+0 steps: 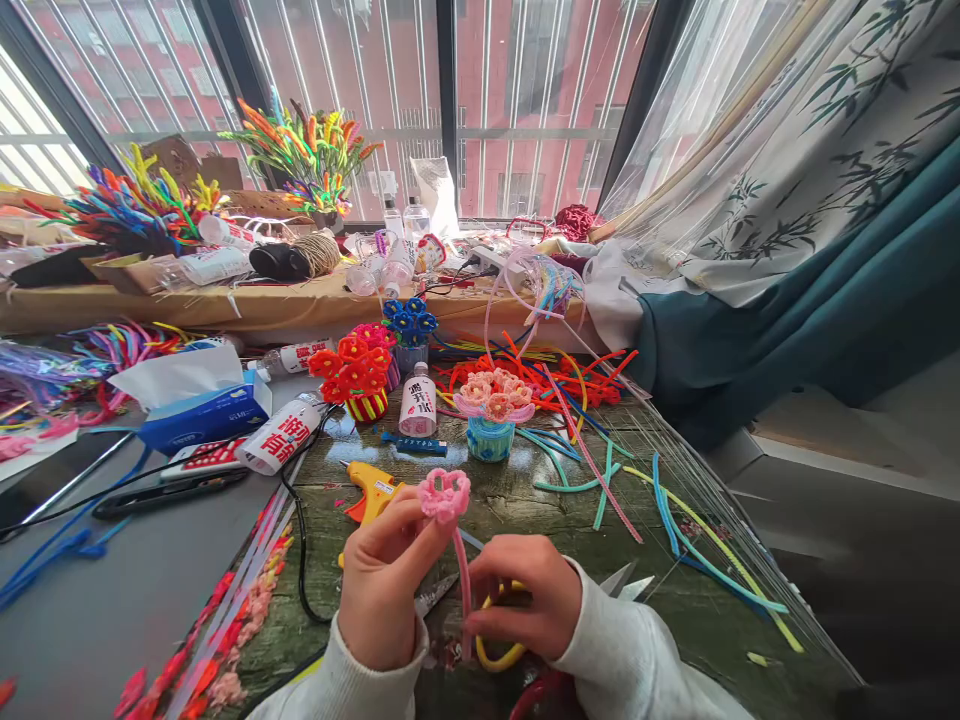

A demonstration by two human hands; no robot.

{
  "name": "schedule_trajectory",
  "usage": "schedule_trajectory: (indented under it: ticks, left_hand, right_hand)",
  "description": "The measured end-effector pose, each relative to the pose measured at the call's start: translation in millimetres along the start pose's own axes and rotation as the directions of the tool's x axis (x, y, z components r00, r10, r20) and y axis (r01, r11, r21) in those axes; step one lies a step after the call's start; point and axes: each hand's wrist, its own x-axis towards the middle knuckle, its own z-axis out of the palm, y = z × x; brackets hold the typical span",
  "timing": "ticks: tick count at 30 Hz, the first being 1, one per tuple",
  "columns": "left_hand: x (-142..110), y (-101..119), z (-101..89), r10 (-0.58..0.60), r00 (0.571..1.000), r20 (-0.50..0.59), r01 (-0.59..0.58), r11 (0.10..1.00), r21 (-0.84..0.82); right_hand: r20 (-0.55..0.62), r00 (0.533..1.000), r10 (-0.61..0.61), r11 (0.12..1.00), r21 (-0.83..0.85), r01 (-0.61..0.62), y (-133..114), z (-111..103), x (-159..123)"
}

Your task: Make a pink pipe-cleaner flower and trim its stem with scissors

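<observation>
My left hand pinches a small pink flower made of fuzzy pipe cleaner, held upright by its base. A pink pipe cleaner stem hangs down from it. My right hand is curled closed, with its fingertips at the lower part of that stem. Behind the right fingers is a yellow loop, partly hidden. A dark pointed blade lies between the hands. Open scissors blades stick out beyond the right wrist. A yellow glue gun lies just beyond my left hand.
Pots of pipe cleaner flowers, pink, red and blue, stand beyond the hands. Near them are a bottle and a tissue box. Loose pipe cleaners lie right; a black cable runs left.
</observation>
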Motion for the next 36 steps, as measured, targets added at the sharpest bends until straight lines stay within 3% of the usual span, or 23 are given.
schedule_trajectory:
  ticks: [4,8,11,17,23,36]
  left_hand:
    - [-2,-3,-2.8,0.032,0.994,0.108,-0.046,0.991,0.128]
    - [-2,-4,-0.4,0.014,0.986,0.167,-0.041,0.986,0.16]
    - [-2,-6,0.7,-0.002,0.988,0.157,-0.025,0.986,0.165]
    - [-5,-9,-3.7,0.066,0.994,0.092,-0.084,0.972,0.221]
    - [-5,-10,-9.1,0.135,0.99,0.047,-0.143,0.939,0.313]
    - [-2,-15,-15.7,-0.004,0.995,0.103,-0.018,0.977,0.211]
  right_hand:
    - [-0.085,0.98,0.178,0.965,0.212,-0.157,-4,-16,11]
    - [-0.085,0.985,0.152,0.976,0.168,-0.136,-13,-18,21]
    - [-0.08,0.988,0.13,0.986,0.112,-0.121,-21,-13,26]
    - [-0.226,0.967,0.115,0.992,-0.019,-0.122,-22,-2,28]
    - [-0.269,0.944,0.189,0.982,0.043,-0.184,-29,8,31]
    - [-0.447,0.847,0.286,0.949,0.012,-0.314,-42,34,22]
